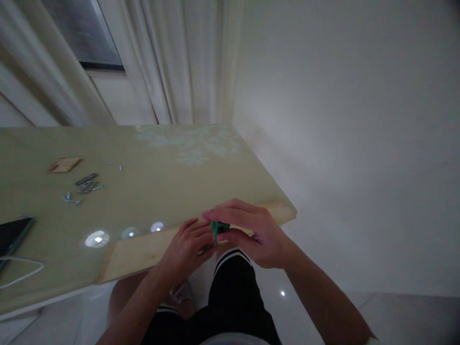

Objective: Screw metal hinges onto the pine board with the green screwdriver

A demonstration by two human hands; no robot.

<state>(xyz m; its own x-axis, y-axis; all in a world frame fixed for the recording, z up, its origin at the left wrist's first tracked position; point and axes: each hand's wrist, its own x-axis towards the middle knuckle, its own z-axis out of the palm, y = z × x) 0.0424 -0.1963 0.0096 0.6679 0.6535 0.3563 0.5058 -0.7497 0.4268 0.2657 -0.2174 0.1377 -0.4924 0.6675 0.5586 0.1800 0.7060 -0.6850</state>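
Observation:
A long pale wooden board lies along the table's front edge. My left hand rests over the board's middle, its fingers on the top and its thumb side at the front edge. Beside those fingertips a small metal piece shows at the board's edge, mostly hidden. Above this spot my right hand is closed round the green handle of a screwdriver. Its short metal shaft points down to the metal piece; whether the tip touches a screw I cannot tell.
On the glossy table, metal hinges or slides and several screws lie to the left. Behind them is a small wooden piece. A dark flat device and a white cable are at the left edge. A wall stands right.

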